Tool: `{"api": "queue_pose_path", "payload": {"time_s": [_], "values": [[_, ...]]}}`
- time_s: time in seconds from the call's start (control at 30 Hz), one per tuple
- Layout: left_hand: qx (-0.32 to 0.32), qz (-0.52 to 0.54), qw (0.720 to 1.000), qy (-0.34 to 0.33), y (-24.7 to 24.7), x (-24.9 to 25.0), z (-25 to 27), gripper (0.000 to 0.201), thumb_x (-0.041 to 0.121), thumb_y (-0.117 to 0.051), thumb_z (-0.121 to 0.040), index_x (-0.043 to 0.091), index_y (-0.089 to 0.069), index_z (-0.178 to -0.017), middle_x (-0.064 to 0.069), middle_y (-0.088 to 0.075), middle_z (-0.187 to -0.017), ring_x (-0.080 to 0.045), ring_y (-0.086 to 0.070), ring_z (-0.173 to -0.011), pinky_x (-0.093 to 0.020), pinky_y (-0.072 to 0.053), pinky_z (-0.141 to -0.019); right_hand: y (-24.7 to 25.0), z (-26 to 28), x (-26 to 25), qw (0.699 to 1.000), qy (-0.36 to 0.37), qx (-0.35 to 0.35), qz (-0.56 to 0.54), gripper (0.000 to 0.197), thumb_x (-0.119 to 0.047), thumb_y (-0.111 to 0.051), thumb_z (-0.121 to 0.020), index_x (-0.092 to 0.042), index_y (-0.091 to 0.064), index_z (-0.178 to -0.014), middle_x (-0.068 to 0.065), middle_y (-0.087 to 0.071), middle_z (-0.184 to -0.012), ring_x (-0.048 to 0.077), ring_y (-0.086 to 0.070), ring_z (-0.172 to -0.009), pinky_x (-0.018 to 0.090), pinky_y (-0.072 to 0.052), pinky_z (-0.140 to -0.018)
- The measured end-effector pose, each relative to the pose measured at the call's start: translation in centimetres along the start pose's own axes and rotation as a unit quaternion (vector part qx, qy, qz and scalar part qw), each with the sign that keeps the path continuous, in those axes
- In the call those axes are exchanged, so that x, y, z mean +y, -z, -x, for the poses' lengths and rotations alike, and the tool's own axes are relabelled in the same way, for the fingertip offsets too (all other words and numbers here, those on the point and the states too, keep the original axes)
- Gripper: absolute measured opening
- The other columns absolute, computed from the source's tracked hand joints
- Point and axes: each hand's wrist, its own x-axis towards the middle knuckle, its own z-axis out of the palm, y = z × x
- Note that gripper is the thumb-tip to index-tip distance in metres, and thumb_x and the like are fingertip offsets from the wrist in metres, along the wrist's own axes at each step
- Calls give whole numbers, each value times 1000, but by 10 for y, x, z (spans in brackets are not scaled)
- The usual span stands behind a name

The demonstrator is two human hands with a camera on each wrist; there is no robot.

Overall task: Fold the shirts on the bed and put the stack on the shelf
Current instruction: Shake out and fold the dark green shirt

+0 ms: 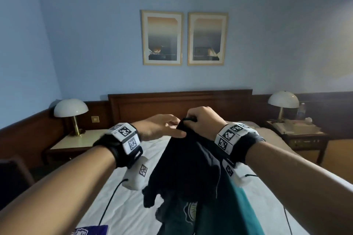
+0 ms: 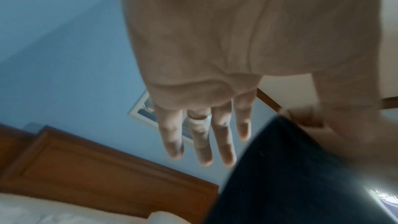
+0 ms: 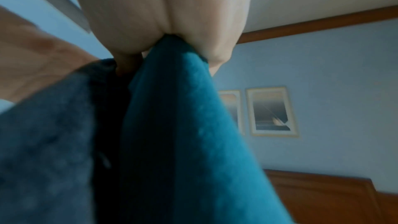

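Dark navy shirt (image 1: 188, 160) is bunched in the right hand (image 1: 203, 122), hanging at 6 o'clock over the bed (image 1: 131, 213); the left hand (image 1: 158, 127) is spread beside it. A tangled, crooked fold is risked.

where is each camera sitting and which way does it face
Head: worn on the head, facing forward and down over the bed toward the headboard; both forearms, the left hand and the right hand gripping a dark shirt show.
Left wrist: under the left wrist, looking along the palm; straight fingers show.
Right wrist: under the right wrist, looking up; the palm is closed on teal cloth.
Shared: head and right wrist both show the two framed pictures and the headboard.
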Motion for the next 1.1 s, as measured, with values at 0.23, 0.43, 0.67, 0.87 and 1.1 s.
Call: {"api": "queue_pose_path", "payload": {"time_s": [0.23,0.43,0.67,0.87,1.1], "values": [[103,27,989,-104,-8,-3,-12,14,13,-70,-88,19,-67,-76,2,-58,-68,-15,-51,-68,-33,-42,-67,12,4,0,998,4,-54,-8,17,-31,-77,-81,-22,-63,-78,-5,-62,-73,8,-54,-66,26,-43,-62],[134,18,986,-96,26,18,-7,15,9,-65,-95,19,-71,-85,10,-66,-74,-8,-57,-72,-29,-44,-73,-3,42,59,987,-97,-123,-33,9,-19,-76,-85,-11,-72,-83,6,-70,-78,7,-55,-65,21,-46,-63],[29,-171,984,34,28,9,11,30,48,-72,-67,20,-65,-74,3,-61,-73,-17,-55,-69,-32,-41,-66,8,28,43,998,-44,2,-44,28,-18,-74,-85,-15,-59,-62,-4,-45,-57,9,-40,-58,28,-33,-56],[64,-141,988,3,-40,-17,5,17,40,-76,-80,25,-68,-84,5,-72,-85,-17,-68,-87,-36,-54,-83,12,0,-11,995,0,-25,101,14,-18,-67,-74,-26,-62,-65,-4,-63,-74,24,-59,-77,29,-49,-70],[139,-218,966,-7,-22,-31,21,18,29,-45,-81,25,-62,-78,5,-63,-75,-27,-63,-81,-35,-53,-73,14,25,15,968,-43,-102,224,20,-45,-73,-81,-28,-67,-89,-3,-62,-87,26,-62,-87,31,-48,-73]]}}
